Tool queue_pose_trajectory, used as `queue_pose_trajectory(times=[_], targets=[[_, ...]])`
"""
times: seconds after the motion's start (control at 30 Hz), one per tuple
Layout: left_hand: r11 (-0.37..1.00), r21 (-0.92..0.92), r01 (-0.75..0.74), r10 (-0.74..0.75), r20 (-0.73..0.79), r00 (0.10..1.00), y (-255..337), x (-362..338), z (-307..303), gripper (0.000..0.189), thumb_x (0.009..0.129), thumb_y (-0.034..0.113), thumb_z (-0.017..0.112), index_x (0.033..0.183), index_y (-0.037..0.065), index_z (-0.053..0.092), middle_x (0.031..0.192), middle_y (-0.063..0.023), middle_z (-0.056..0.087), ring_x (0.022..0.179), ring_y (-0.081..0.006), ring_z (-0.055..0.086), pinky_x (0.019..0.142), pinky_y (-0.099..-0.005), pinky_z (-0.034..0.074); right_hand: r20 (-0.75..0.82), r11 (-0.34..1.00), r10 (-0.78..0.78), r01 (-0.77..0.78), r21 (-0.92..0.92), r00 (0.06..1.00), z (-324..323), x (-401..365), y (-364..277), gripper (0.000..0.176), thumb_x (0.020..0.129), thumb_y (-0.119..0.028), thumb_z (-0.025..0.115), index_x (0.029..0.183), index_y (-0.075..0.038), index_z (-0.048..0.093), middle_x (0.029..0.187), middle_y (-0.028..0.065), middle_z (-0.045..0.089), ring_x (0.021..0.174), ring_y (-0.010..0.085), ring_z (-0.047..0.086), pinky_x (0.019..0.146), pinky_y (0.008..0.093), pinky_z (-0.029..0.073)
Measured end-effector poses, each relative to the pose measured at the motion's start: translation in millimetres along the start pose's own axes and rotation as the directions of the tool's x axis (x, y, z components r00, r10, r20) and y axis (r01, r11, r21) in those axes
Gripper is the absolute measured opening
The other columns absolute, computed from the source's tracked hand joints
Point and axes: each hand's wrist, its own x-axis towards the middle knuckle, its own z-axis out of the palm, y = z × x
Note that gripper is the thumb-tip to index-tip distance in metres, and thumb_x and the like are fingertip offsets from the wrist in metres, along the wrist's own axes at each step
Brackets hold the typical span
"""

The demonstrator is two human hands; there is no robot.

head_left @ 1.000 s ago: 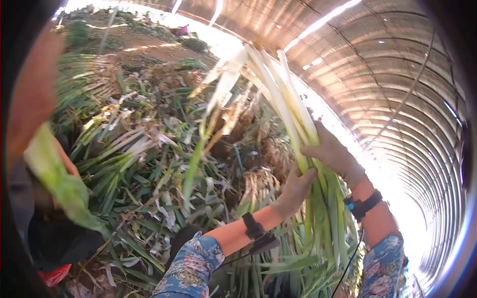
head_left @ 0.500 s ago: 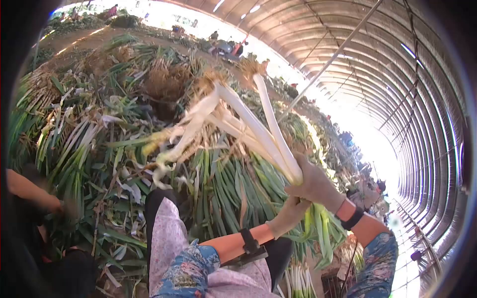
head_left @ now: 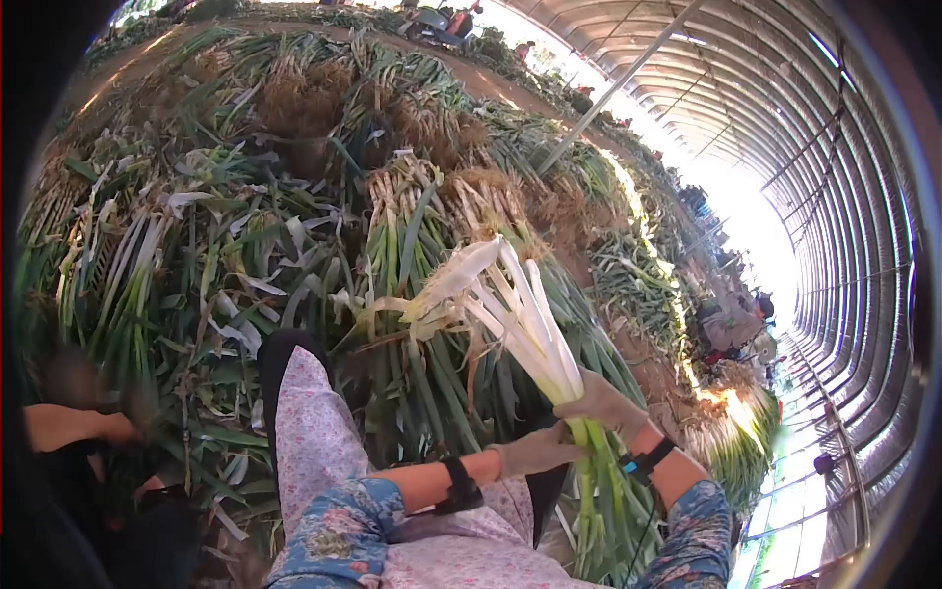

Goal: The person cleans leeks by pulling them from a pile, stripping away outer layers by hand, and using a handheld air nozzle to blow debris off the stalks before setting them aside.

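Several green onions [head_left: 530, 324] are bunched in front of me, white stalks pointing up and away, green leaves [head_left: 599, 510] hanging below my hands. My gloved right hand [head_left: 603, 402] is wrapped round the bunch where white turns to green. Just below it, my gloved left hand [head_left: 540, 450] is closed on the leaves from the other side; its fingertips are partly hidden. A loose, pale peeling outer layer [head_left: 451, 285] hangs off the stalks to the left. Behind the bunch lie more green onions [head_left: 397, 221] in a heap, roots facing away.
Piled onions and leaf scraps [head_left: 235, 245] cover the ground to the left. At the lower left is another person's hand [head_left: 113, 429]. More onion bundles [head_left: 731, 427] lie at right, near another person [head_left: 731, 319]. A slanting pole [head_left: 618, 88] rises under the arched roof [head_left: 854, 294].
Both hands have come down and closer to me with the onions. The root ends have dropped from high in view to the middle, and the stalks now lie closer together.
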Motion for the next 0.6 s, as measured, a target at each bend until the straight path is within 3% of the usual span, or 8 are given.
queue_pose_trajectory(times=[0.07,0.13,0.2,0.27,0.33,0.43,0.53,0.6], targets=[[0.848,0.449,0.282,-0.323,0.015,0.946,64.0,-35.6,-35.5,0.046,0.092,0.017,0.068,0.134,0.005,0.055,0.121,-0.0151,0.065,0.105,-0.0245,0.065,0.089,-0.0364,0.051,0.049,0.989,0.042,-0.049,0.142,0.998,18.4,6.1,14.4,0.07,0.073,-0.011,0.082,0.135,0.001,0.053,0.12,0.0062,0.065,0.11,0.0134,0.056,0.101,0.0304,0.044],[0.83,0.558,0.01,0.182,-0.288,0.94,21.5,-56.6,-65.4,0.04,0.085,0.021,0.072,0.122,0.006,0.064,0.105,-0.0166,0.068,0.091,-0.0296,0.069,0.08,-0.0388,0.054,0.084,0.956,0.061,-0.082,0.282,0.995,37.9,13.6,35.2,0.069,0.074,-0.012,0.082,0.136,0.0,0.053,0.12,0.0062,0.065,0.11,0.0139,0.056,0.102,0.0306,0.043],[0.433,0.896,0.1,0.593,-0.366,0.718,52.3,-61.9,-112.8,0.05,0.083,0.023,0.073,0.128,0.006,0.059,0.111,-0.0175,0.066,0.101,-0.03,0.066,0.087,-0.0403,0.052,0.042,0.987,-0.007,0.0,0.162,0.999,49.7,18.9,53.5,0.071,0.073,-0.015,0.082,0.136,-0.001,0.052,0.117,0.0086,0.066,0.106,0.0168,0.059,0.099,0.0317,0.046],[0.141,0.935,0.325,0.824,-0.292,0.485,95.4,-65.3,-148.4,0.062,0.079,0.023,0.077,0.132,0.004,0.052,0.115,-0.0194,0.063,0.111,-0.0316,0.062,0.096,-0.042,0.048,0.037,0.998,0.003,-0.005,0.059,0.999,56.8,20.8,55.2,0.072,0.073,-0.017,0.082,0.136,-0.001,0.052,0.116,0.0102,0.066,0.106,0.0185,0.061,0.098,0.0324,0.047],[0.043,0.935,0.353,0.767,-0.257,0.588,112.3,-57.1,-182.3,0.078,0.075,0.026,0.082,0.138,0.0,0.044,0.121,-0.0211,0.06,0.119,-0.0361,0.057,0.103,-0.044,0.043,0.04,0.999,-0.011,0.009,0.031,0.999,62.5,15.6,48.2,0.073,0.072,-0.02,0.082,0.136,-0.002,0.051,0.113,0.0157,0.068,0.104,0.0235,0.065,0.095,0.035,0.049],[0.21,0.903,0.374,0.402,-0.428,0.809,113.0,-41.1,-226.5,0.082,0.073,0.029,0.087,0.136,-0.004,0.047,0.119,-0.0177,0.063,0.114,-0.0291,0.061,0.101,-0.0399,0.046,0.067,0.998,-0.033,0.037,-0.052,0.997,69.2,9.9,37.6,0.077,0.071,-0.022,0.081,0.139,-0.004,0.049,0.107,0.0214,0.069,0.099,0.0315,0.068,0.091,0.0386,0.051],[0.759,0.567,0.32,-0.052,-0.437,0.898,110.1,-34.6,-259.8,0.078,0.074,0.031,0.089,0.133,-0.005,0.052,0.118,-0.0135,0.066,0.108,-0.0198,0.061,0.098,-0.0352,0.047,0.117,0.999,0.016,-0.013,-0.029,0.993,70.6,6.8,34.4,0.078,0.072,-0.024,0.081,0.139,-0.004,0.048,0.105,0.0219,0.069,0.097,0.0337,0.068,0.089,0.0399,0.052],[0.873,0.419,0.25,-0.09,-0.364,0.927,117.3,-41.1,-259.9,0.064,0.08,0.024,0.086,0.13,-0.004,0.057,0.115,-0.0082,0.068,0.103,-0.0111,0.059,0.093,-0.0299,0.05,0.131,1.0,0.006,-0.003,-0.024,0.991,72.1,5.4,39.3,0.077,0.073,-0.025,0.081,0.138,-0.004,0.048,0.104,0.0222,0.069,0.096,0.0342,0.069,0.088,0.04,0.052]])
